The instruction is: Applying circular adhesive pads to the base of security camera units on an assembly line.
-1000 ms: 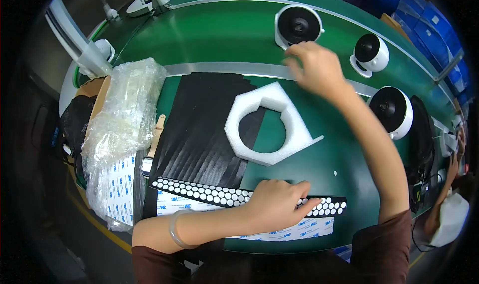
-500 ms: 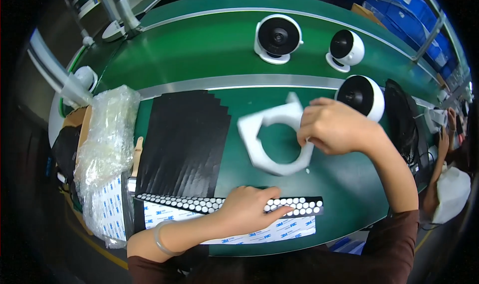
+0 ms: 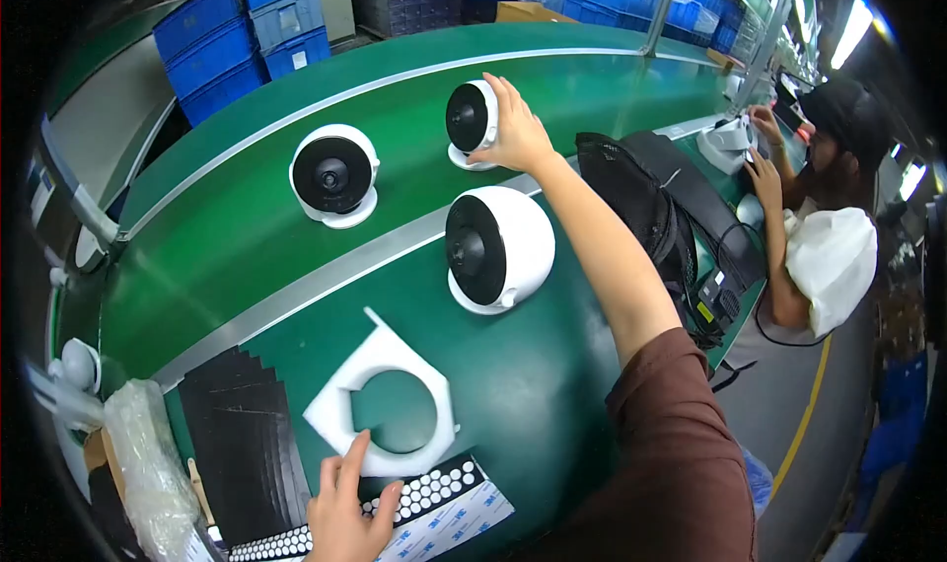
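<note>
My right hand [image 3: 515, 133] reaches far over the bench, its fingers and thumb curved round the right side of a small white ball-shaped camera [image 3: 472, 118] with a black face. That camera stands on the green conveyor belt. Low at the front, my left hand [image 3: 347, 515] has its fingers spread over a black strip with rows of white dots [image 3: 434, 488]. Its index fingertip is at the lower edge of a white foam frame [image 3: 373, 353] with a round hole. Under the strip lies a white printed backing sheet [image 3: 459, 527].
A larger white camera [image 3: 518, 241] stands on the bench, another [image 3: 335, 172] on the belt. Black sheets [image 3: 242, 434] and a clear plastic-wrapped bundle [image 3: 148, 463] lie left. Black bags [image 3: 641, 192] lie right, near a co-worker [image 3: 829, 197]. Blue crates [image 3: 212, 49] are stacked behind.
My right hand has left the foam frame and moved up to the small camera. The frame lies flat now. My left hand stays by the dotted strip, fingers more spread. The view has swung right.
</note>
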A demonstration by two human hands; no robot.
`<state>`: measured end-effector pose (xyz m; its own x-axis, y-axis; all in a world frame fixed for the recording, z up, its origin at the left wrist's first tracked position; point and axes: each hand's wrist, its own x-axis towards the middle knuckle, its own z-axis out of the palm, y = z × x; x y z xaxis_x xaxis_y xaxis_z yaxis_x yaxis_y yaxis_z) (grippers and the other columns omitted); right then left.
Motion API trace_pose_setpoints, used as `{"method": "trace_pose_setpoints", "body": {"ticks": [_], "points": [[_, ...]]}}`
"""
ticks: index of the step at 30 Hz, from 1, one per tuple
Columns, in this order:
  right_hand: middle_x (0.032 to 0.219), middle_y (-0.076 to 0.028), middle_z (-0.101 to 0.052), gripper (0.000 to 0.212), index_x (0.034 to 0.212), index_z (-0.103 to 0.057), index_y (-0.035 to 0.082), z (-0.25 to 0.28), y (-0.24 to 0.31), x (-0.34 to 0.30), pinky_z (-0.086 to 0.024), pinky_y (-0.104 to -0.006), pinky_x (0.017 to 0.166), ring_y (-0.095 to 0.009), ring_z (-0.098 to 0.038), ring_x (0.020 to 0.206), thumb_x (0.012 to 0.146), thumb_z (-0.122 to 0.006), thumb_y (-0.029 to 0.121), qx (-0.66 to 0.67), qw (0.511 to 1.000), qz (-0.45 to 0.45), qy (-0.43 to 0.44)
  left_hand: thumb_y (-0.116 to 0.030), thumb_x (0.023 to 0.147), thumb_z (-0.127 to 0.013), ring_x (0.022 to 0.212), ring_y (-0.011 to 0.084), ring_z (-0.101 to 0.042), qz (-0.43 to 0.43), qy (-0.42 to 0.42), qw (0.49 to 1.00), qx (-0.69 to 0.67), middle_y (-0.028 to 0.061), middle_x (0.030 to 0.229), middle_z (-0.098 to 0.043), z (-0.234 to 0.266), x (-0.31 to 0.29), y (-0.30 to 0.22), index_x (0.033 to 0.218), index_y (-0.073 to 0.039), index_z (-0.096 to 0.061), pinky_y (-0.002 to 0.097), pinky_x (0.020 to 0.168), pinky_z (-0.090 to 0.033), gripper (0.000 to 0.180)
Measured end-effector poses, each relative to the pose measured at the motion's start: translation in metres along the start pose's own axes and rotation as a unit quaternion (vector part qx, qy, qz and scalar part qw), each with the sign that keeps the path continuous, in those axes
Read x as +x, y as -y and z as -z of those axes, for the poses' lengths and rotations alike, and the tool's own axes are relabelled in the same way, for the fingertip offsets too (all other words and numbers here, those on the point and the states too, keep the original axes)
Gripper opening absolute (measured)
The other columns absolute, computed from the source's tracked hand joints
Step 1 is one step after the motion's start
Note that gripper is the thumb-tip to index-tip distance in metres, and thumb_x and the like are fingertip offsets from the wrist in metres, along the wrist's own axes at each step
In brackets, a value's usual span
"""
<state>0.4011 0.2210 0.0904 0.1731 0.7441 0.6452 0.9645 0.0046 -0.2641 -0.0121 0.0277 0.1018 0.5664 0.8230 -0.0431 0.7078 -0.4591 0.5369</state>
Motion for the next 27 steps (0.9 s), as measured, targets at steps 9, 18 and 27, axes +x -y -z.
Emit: {"method": "trace_pose_setpoints", "body": {"ticks": [9,18,27], "points": [[0.101,-0.022,-0.051,0.109,0.122,-0.011,-0.010,0.100,0.004,0.029,-0.048,-0.0305,0.075,-0.022,-0.056,0.088,0.052,-0.082,0.036,0.261,0.924,-0.206,-0.191,-0.031,0.079,-0.059,0.045,0.0271,-0.055,-0.059,-0.030,0.997,0.046,0.0134,0.094,-0.048,-0.014,0.008,-0.003,0.128,-0.015,-0.039,0.0384,0.042,-0.046,0.055],[0.090,-0.010,-0.058,0.060,0.103,-0.055,0.000,0.172,0.190,-0.055,-0.043,-0.0246,0.069,-0.017,-0.055,0.076,0.068,-0.063,0.047,0.404,0.856,0.051,0.317,-0.032,0.082,-0.055,0.051,0.0289,-0.057,-0.083,-0.066,0.993,0.052,0.0186,0.110,-0.048,-0.019,0.000,0.011,0.129,0.005,-0.026,0.0353,0.042,-0.046,0.066],[0.089,-0.024,-0.060,0.069,0.091,-0.062,-0.001,0.102,0.210,-0.074,-0.044,-0.0355,0.071,-0.032,-0.059,0.081,0.073,-0.043,0.063,0.070,0.894,0.046,0.441,-0.033,0.080,-0.056,0.049,0.0270,-0.058,-0.122,-0.114,0.985,0.044,0.0223,0.119,-0.045,-0.021,0.003,0.012,0.121,0.012,-0.034,0.0306,0.041,-0.046,0.065]]}}
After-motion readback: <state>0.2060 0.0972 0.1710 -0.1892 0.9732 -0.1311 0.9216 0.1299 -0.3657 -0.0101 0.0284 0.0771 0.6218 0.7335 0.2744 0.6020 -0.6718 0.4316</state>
